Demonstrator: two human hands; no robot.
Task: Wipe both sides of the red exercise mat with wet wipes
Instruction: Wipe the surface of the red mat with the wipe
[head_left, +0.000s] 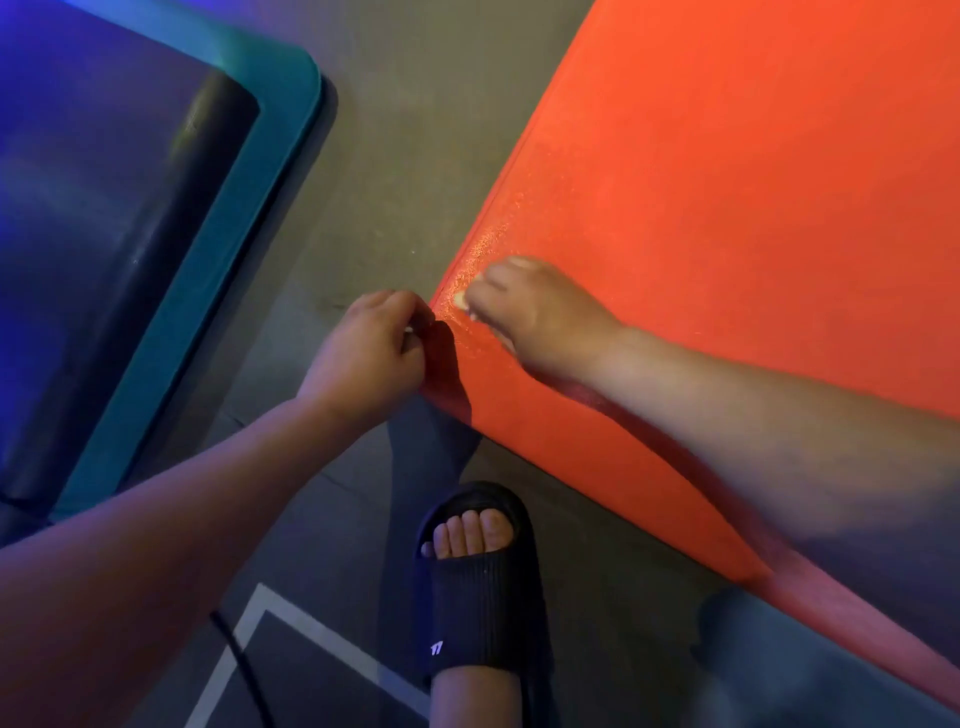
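- Mat (727, 182) lies flat on the floor (405, 156).
- Left grip (371, 348): fingers curled, pinching the mat's left edge by its near corner.
- Right grip (524, 312): curled over a wipe (460, 300), pressing just inside that edge.
- Likely light, floppy foam that is slick where wet; best held at an edge or corner.

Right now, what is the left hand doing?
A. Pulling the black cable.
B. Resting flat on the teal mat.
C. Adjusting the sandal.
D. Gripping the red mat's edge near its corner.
D: the left hand grips the edge of the red mat by its near corner, while the right hand presses a wet wipe onto the mat's top surface.
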